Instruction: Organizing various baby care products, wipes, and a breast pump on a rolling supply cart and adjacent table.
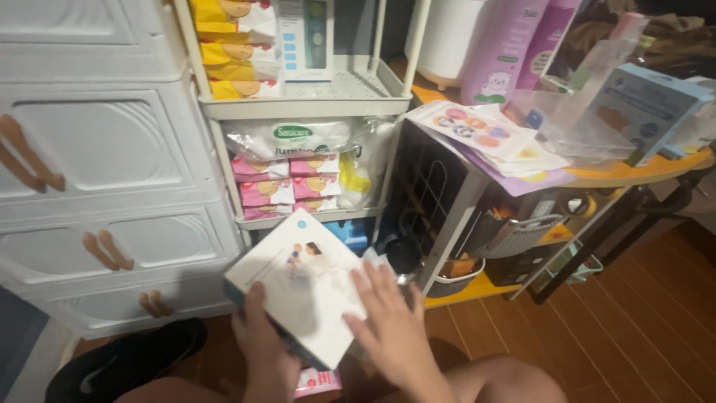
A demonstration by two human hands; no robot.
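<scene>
Left hand (261,351): grips the box (298,287) at its near edge.
Right hand (391,325): flat, open, on the box's right side.
Box: tilted, long side pointing up-left.

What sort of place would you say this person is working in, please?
Probably a room at home used for storing baby or household supplies: a white plastic drawer cabinet, a white shelf rack stacked with pink tissue packs, and a dark wooden plank floor. Both hands hold a flat white box.
</scene>
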